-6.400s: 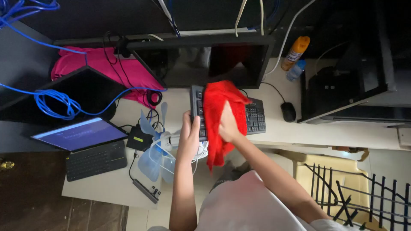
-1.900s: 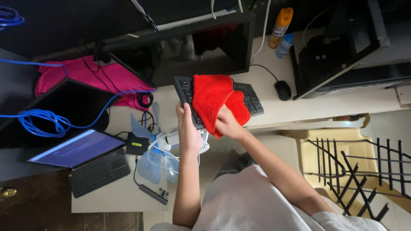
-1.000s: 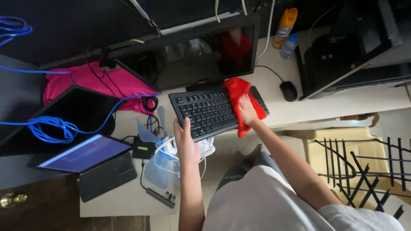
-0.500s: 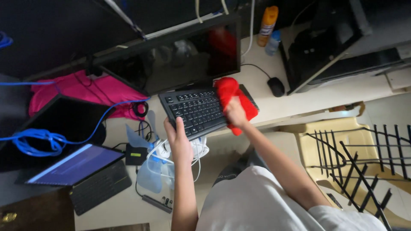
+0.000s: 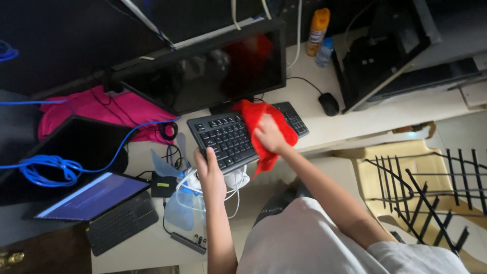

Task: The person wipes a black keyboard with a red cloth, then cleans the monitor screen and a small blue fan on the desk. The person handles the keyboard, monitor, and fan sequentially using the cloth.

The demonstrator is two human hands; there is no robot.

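A black keyboard [image 5: 228, 137] lies tilted on the pale desk [image 5: 314, 91] in front of a dark monitor [image 5: 223, 71]. My left hand [image 5: 209, 172] grips the keyboard's near left edge. My right hand [image 5: 269, 134] presses a red cloth [image 5: 261, 119] onto the right half of the keys. The cloth hangs over the keyboard's front edge and hides the keys under it.
A black mouse [image 5: 328, 104] sits right of the keyboard, an orange spray can [image 5: 317, 28] behind it. A small white fan with cables [image 5: 187, 195], a tablet with keyboard [image 5: 96, 203], blue cable [image 5: 48, 170] and pink cloth [image 5: 96, 109] fill the left. A yellow chair [image 5: 406, 172] stands right.
My right hand has slid the red cloth leftward from the keyboard's right end toward its middle. Earlier the cloth covered most of the keyboard. My left hand has stayed on the near edge.
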